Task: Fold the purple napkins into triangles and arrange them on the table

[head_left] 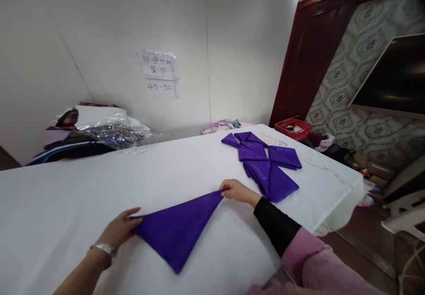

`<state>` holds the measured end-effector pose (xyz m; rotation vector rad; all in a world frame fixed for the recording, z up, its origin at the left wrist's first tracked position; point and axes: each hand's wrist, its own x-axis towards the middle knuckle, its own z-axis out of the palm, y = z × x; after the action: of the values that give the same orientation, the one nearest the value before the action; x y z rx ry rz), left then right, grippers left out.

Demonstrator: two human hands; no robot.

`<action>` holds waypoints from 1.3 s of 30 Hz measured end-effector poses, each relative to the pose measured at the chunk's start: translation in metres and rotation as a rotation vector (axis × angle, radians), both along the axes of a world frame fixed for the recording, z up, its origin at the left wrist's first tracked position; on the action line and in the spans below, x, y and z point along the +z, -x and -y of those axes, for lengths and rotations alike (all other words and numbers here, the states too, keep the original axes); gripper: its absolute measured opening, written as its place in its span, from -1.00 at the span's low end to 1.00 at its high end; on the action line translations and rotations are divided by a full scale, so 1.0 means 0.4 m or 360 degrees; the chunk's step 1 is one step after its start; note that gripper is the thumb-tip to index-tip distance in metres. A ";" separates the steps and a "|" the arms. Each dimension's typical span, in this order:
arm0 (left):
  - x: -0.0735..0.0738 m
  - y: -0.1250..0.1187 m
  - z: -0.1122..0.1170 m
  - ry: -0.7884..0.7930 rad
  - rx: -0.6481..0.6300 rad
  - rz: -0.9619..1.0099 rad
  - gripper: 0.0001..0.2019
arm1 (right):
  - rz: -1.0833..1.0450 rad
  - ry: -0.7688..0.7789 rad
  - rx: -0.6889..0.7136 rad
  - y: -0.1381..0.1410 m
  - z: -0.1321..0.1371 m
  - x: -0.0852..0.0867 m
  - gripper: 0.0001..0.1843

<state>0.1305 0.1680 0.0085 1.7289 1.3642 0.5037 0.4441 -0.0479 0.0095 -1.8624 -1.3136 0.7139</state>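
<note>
A purple napkin [177, 228] lies folded into a triangle on the white table [99, 184]. My left hand [119, 228] pinches its left corner, with a silver bracelet on that wrist. My right hand [235, 191] pinches the right corner and holds it against the table. Beyond my right hand lie several folded purple napkins [265, 164] in a spread pile.
A heap of clothes and plastic bags [96, 133] sits at the table's far left by the wall. A red basket [294, 128] stands past the far right corner. A paper sign [158, 69] hangs on the wall. Boxes and a white chair [405, 215] crowd the floor at right.
</note>
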 end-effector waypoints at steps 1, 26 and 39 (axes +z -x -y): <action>-0.013 -0.013 0.033 0.0190 -0.0086 0.0093 -0.64 | 0.0018 0.0024 -0.0065 -0.033 0.011 0.002 -0.87; -0.064 -0.104 0.256 -0.0171 -0.0130 0.0110 -0.74 | 0.0894 -0.0155 0.0487 0.154 0.088 -0.063 -0.32; -0.074 -0.082 0.257 -0.0724 -0.0270 -0.0036 -0.67 | 0.0032 -0.0424 -0.0329 -0.155 0.073 -0.095 -0.55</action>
<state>0.1635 0.0654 -0.0212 2.1996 1.1625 0.7410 0.5060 -0.0772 -0.0287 -1.7586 -1.1461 0.3930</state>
